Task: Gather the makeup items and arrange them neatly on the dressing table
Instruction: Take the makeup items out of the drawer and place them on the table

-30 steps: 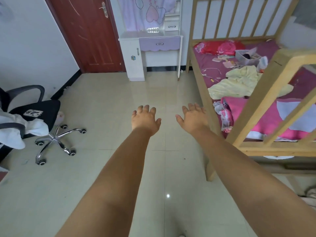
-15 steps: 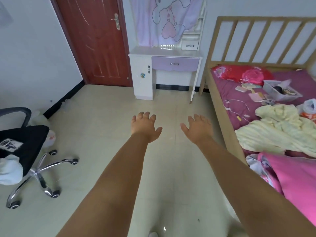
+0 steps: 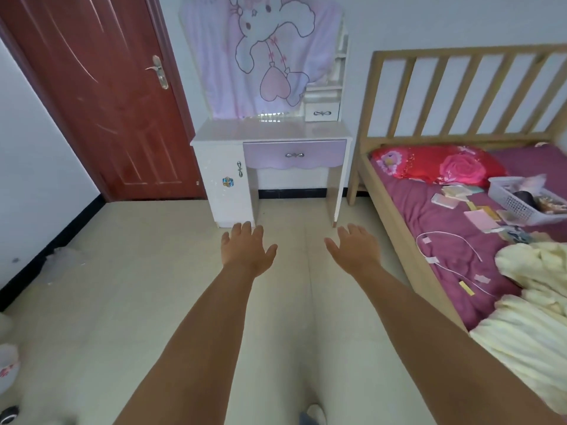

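A white dressing table [image 3: 273, 131] with a lilac drawer stands against the far wall, its mirror covered by a pink cartoon cloth. My left hand [image 3: 245, 251] and my right hand [image 3: 354, 250] stretch out in front of me above the tiled floor, fingers straight, holding nothing. On the bed at the right, several small flat makeup items [image 3: 460, 200] lie scattered on the purple sheet next to a white mesh basket [image 3: 518, 204] with more things inside. Both hands are well short of the table and the bed.
A wooden bed frame [image 3: 395, 210] with a slatted headboard fills the right side. A red pillow [image 3: 441, 165], a white cable [image 3: 451, 237] and a cream blanket [image 3: 534, 283] lie on it. A red door [image 3: 101, 96] is at the left. Open floor lies ahead.
I have moved forward toward the dressing table; it and the bed now look larger. The office chair has slid out of view at the left. Both hands stay outstretched and empty.
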The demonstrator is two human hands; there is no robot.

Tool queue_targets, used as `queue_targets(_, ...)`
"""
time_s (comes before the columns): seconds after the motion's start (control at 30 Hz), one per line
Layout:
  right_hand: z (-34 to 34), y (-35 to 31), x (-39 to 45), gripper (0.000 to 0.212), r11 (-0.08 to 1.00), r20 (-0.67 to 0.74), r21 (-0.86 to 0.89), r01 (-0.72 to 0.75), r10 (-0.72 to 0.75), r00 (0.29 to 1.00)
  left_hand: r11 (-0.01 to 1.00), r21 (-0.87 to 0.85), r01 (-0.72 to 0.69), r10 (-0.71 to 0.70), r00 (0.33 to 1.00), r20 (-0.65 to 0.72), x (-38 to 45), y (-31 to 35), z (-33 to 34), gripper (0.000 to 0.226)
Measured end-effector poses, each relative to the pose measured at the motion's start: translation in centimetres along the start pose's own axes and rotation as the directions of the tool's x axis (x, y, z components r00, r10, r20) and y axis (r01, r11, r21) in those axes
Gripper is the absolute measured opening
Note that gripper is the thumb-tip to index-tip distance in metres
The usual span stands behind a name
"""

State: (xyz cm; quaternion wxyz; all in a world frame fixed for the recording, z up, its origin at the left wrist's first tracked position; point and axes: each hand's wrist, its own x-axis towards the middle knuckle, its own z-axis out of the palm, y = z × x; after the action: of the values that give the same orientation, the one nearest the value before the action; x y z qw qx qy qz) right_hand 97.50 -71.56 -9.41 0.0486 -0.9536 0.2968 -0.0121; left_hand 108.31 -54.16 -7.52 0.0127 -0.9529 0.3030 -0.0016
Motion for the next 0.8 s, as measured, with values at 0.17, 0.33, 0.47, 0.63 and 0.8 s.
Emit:
queue_targets(0.17, -1.7, 0.4, 15.4, 0.05, 0.997, -0.048, 0.067, -0.041, 0.044, 0.998, 0.999, -0.036, 0.009, -0.01, 0.999, -0.031, 14.5, -0.7, -1.6, 0.057)
queue_targets(0.33, -0.6, -2.5, 28.8, 0.049, 0.999, -0.04, -0.035, 0.031, -0.032, 0.999, 0.996, -0.057, 0.064, -0.065, 0.998, -0.021, 27.8, -3.5, -0.6, 0.055)
queue_targets(0.47, 1.3, -5.4, 40.1, 0.048, 0.997, -0.021, -0.031, 0.074, -0.075, 0.997, 0.999, -0.013, 0.045, -0.045, 0.999, 0.026, 39.7, -5.8, 1.0, 0.056)
queue_targets(0.63, 2.6, -7.6, 53.9, 0.046, 0.999, -0.025, -0.037, -0.007, 0.006, 1.0, 0.998, -0.061, -0.035, 0.035, 0.999, 0.007, 54.5, -8.0, 2.3, 0.052)
queue_targets(0.8, 4.4, -8.3, 64.5, 0.049, 0.999, 0.039, -0.029, -0.044, 0.045, 0.998, 0.994, -0.089, -0.068, 0.074, 0.995, 0.068, 66.8, -7.8, 4.1, 0.051)
